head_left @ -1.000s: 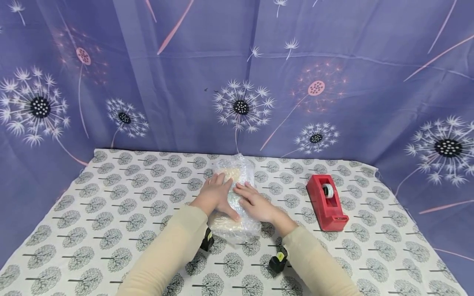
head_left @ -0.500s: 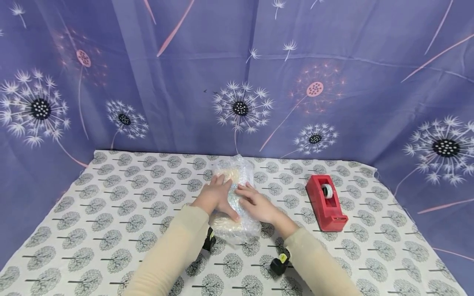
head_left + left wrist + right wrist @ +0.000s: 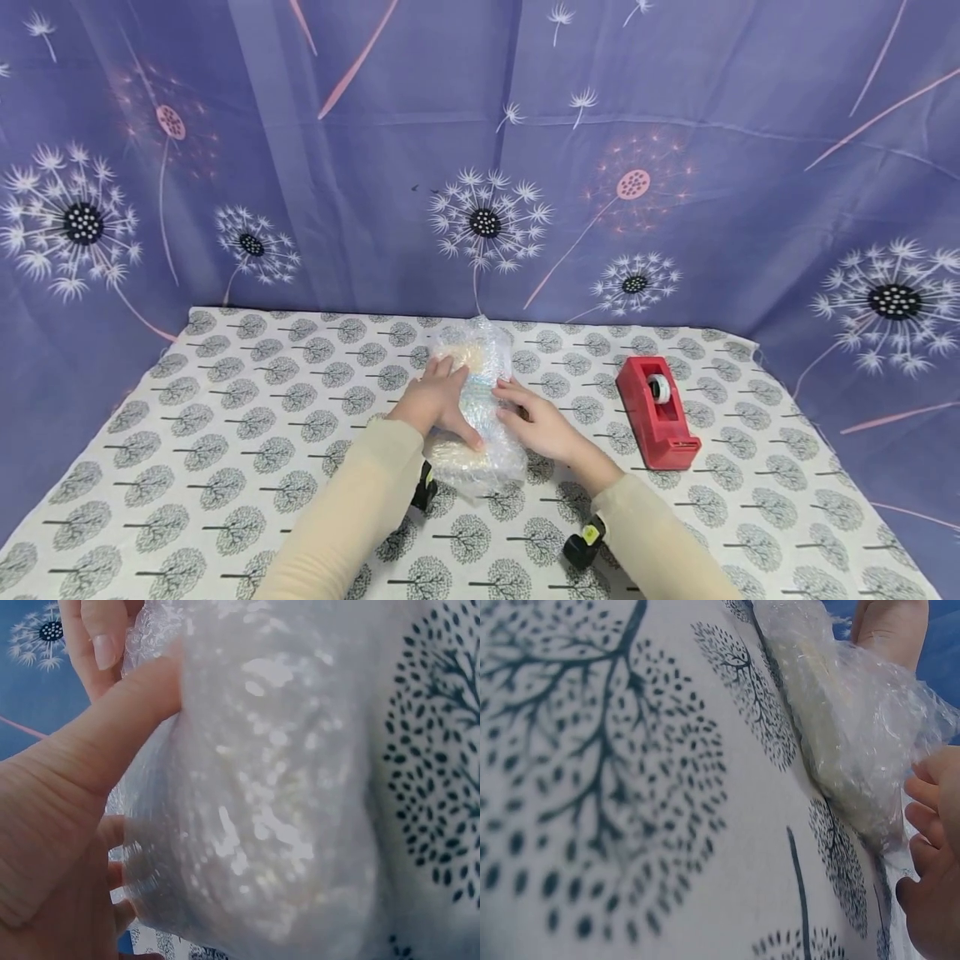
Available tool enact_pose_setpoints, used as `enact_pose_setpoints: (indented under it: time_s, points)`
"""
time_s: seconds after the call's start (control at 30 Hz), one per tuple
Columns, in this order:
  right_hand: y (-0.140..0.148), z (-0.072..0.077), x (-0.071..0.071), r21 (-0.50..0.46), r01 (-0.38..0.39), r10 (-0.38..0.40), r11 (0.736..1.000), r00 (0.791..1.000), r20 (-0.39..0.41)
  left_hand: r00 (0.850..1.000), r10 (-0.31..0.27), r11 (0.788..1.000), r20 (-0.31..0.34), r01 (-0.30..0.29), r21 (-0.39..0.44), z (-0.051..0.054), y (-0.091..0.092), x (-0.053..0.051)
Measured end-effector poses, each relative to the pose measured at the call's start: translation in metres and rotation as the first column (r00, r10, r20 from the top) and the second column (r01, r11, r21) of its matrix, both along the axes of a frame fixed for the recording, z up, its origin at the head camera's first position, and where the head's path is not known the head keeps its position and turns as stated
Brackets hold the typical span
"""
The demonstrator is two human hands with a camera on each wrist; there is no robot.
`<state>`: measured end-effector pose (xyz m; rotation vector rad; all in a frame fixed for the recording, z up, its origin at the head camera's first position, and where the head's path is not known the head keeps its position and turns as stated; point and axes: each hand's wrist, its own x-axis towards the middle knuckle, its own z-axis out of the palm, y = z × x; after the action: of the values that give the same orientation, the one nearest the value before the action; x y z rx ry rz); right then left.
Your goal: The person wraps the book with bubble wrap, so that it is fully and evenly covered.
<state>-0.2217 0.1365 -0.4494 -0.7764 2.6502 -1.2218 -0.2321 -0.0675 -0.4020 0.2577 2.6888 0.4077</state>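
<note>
A bubble-wrapped package (image 3: 491,354) lies lengthwise on the cloth, pale yellowish things with a bluish band between them showing blurrily through the clear film. My left hand (image 3: 438,406) presses on its left side with spread fingers, the thumb (image 3: 127,712) straight across the top. At the right side is my right hand (image 3: 546,432), fingers loosely bent, their tips at the wrap's edge; whether they press on it I cannot tell. In the right wrist view the loose bubble wrap (image 3: 877,712) stands up next to the right fingers (image 3: 922,817). What exactly is wrapped stays unclear.
To the right stands a red tape dispenser (image 3: 636,404) with a white roll of tape (image 3: 658,388) in it. A tree-patterned cloth (image 3: 247,450) covers the table. Behind it hangs a purple dandelion curtain (image 3: 375,208).
My right hand has drawn back a little to the right, from on top of the package towards its right edge. The left hand and the package have stayed in place.
</note>
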Motion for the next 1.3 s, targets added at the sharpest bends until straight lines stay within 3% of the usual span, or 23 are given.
enact_pose_setpoints:
  time_s: [0.27, 0.57, 0.9, 1.3]
  points:
    - [0.004, -0.004, 0.003, 0.006, 0.015, -0.015, 1.0, 0.999, -0.03, 0.999, 0.036, 0.999, 0.012, -0.036, -0.033, 0.006, 0.001, 0.001]
    - [0.011, -0.003, 0.011, -0.014, 0.077, -0.077, 0.997, 0.997, -0.021, 0.999, 0.037, 0.997, 0.005, -0.037, -0.062, 0.008, 0.004, 0.001]
    - [0.019, 0.0, 0.018, -0.094, 0.078, -0.079, 0.993, 0.997, -0.011, 0.999, 0.043, 0.998, 0.01, -0.042, -0.049, 0.008, 0.003, 0.002]
    - [0.045, 0.007, 0.03, -0.124, 0.155, -0.158, 0.98, 0.987, -0.015, 0.999, 0.032, 0.999, 0.01, -0.032, -0.002, 0.003, 0.004, 0.001]
